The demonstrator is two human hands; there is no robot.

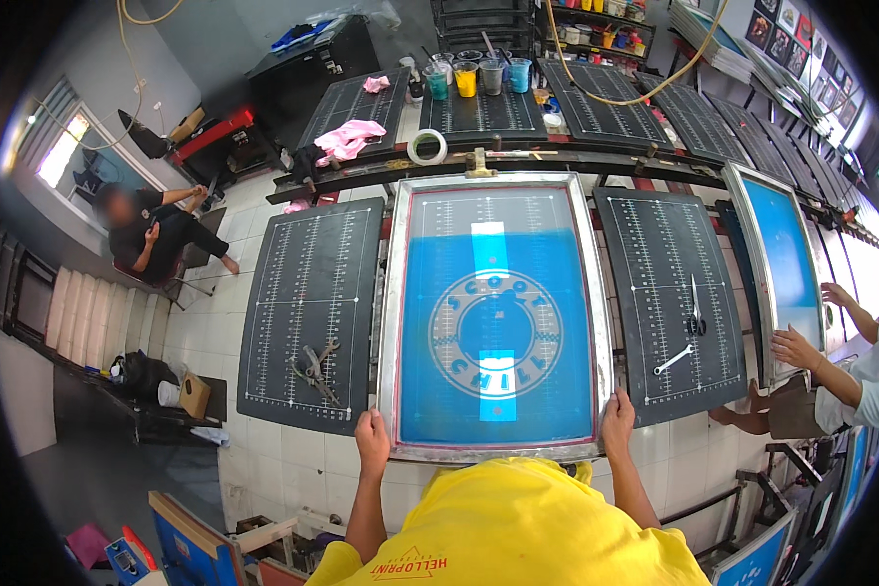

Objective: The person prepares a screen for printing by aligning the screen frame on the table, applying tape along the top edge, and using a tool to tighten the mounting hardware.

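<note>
A silk-screen printing frame of pale metal lies before me, its mesh coated blue with a ring-shaped stencil in the middle. Through the mesh shows a dark platen with white grid marks. My left hand is closed round the frame's near left corner. At the near right corner my right hand grips the side edge, thumb up. The frame's far end sits beneath a brass-coloured clamp. Fingertips of both hands are partly hidden behind the frame.
The left platen carries pliers; the right platen holds scissors and a wrench. Behind stand cups of ink, a tape roll and pink cloth. A co-worker holds another screen; someone sits left.
</note>
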